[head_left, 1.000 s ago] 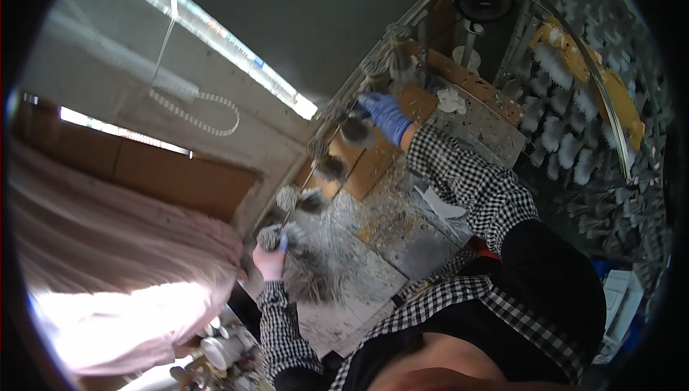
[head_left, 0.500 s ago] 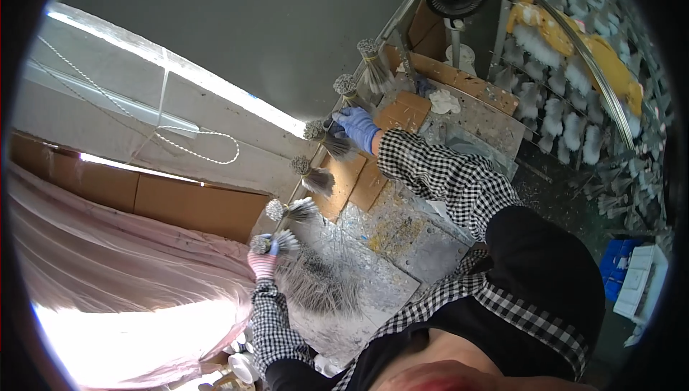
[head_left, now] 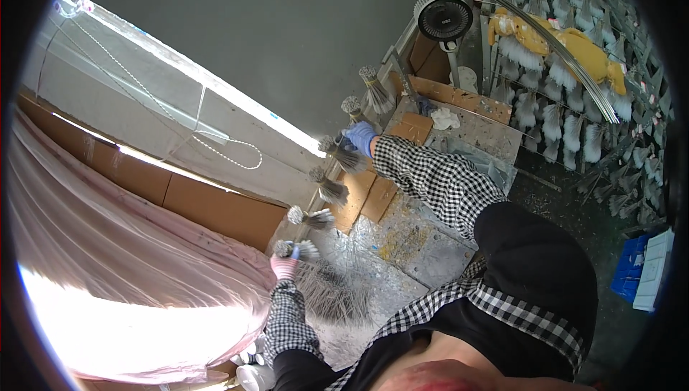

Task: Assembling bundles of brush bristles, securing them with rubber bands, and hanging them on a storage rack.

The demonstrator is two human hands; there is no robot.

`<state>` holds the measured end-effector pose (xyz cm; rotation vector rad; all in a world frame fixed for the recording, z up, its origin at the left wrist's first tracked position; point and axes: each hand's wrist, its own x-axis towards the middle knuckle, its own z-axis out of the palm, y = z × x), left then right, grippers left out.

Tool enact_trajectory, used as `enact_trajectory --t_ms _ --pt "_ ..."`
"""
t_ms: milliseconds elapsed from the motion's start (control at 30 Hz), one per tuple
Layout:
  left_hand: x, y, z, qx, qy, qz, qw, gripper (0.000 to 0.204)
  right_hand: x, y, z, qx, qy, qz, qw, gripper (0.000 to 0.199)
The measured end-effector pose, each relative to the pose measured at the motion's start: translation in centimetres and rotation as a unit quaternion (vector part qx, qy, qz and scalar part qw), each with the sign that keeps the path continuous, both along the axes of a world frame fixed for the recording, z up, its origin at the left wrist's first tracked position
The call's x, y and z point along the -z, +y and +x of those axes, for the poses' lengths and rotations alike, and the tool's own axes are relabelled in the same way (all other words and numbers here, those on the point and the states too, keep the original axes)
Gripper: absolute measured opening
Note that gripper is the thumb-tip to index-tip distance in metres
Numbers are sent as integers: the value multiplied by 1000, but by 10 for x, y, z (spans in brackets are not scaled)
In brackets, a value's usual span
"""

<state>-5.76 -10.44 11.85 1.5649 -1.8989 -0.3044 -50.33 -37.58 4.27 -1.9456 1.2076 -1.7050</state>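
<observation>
My left hand [head_left: 284,267], in a pink-striped glove with blue fingertips, is closed around a bundle of thin stems [head_left: 308,251] with pale fanned ends. My right hand [head_left: 361,137], in a blue glove, has its fingers wrapped at the upper side of a darker grey stem bundle [head_left: 346,159]; part of its grip is hidden. Between my hands stand a pale-tipped bundle [head_left: 313,218] and a grey bundle [head_left: 330,186]. Beyond my right hand are a bundle tied round its middle [head_left: 352,107] and a larger one [head_left: 377,91]. Loose grey stems [head_left: 334,298] lie spread beside my left hand.
A paint-spattered worktop [head_left: 413,244] carries cardboard pieces [head_left: 413,129] and a crumpled white cloth [head_left: 446,119]. A fan [head_left: 445,17] stands at the far end. Racks of hanging grey tufts [head_left: 570,140] fill the right. Pink sheeting [head_left: 136,247] hangs at left.
The whole view has shifted slightly, with the near bundles now further right and lower in the picture. Both hands stay at the same bundles.
</observation>
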Motion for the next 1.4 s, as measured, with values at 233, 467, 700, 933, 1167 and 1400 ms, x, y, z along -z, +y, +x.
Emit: enact_trajectory --t_ms 233,467,700,933,1167,1400 --pt "16 90 65 -92 -147 -42 984 17 -96 117 97 -295 -405 362 786 13" --pt "-23 143 72 -103 50 -13 993 23 -105 192 101 -258 -438 334 794 25" --pt "-98 205 -13 -89 -81 -41 992 29 -111 285 8 -292 -427 220 827 23" --pt "-108 123 -64 27 181 137 973 39 -141 338 -87 -115 -468 266 835 31" --pt "-61 -4 -149 212 179 339 899 52 -103 397 -145 135 -519 231 812 31" --pt "-10 -152 -275 495 74 339 797 58 -105 449 -184 390 -468 144 780 34"
